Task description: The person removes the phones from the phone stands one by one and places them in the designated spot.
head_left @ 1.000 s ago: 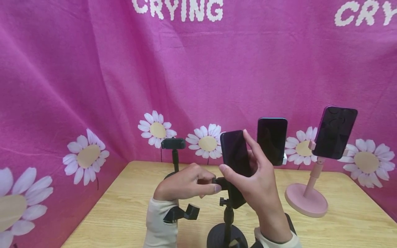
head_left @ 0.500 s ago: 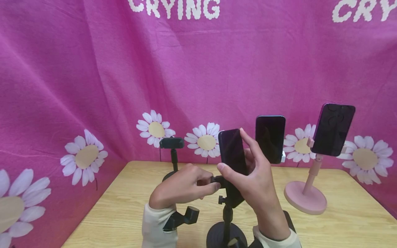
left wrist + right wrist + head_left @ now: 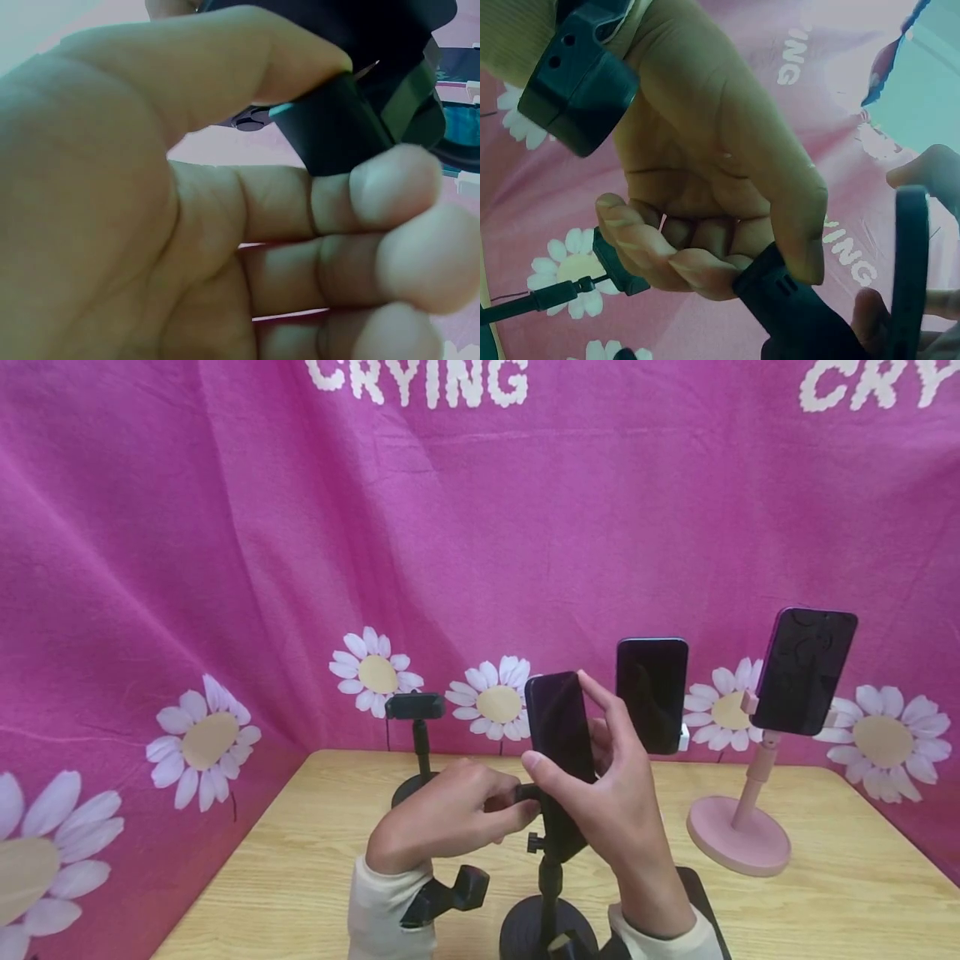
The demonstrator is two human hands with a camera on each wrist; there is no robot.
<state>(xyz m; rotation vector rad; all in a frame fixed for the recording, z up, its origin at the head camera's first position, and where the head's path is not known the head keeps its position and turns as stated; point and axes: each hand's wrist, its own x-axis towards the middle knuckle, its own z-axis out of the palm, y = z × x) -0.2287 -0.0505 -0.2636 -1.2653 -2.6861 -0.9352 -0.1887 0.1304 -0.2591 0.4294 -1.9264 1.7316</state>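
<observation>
Phone (image 3: 560, 727) atop the stand (image 3: 550, 883) is best held square, right hand (image 3: 625, 797) gripping it, left hand (image 3: 453, 810) pinching the clamp (image 3: 334, 127) between thumb and fingers without twisting

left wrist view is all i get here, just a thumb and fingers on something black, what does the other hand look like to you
Observer: In the head view, the right hand holds a black phone, its thumb across the front.
Operator: ok and what kind of foot is down below that phone
Observer: A round black base, resting on the table.
Operator: anything over at the far right of the table
Observer: Yes, a pink stand with a second phone in its holder.
</observation>
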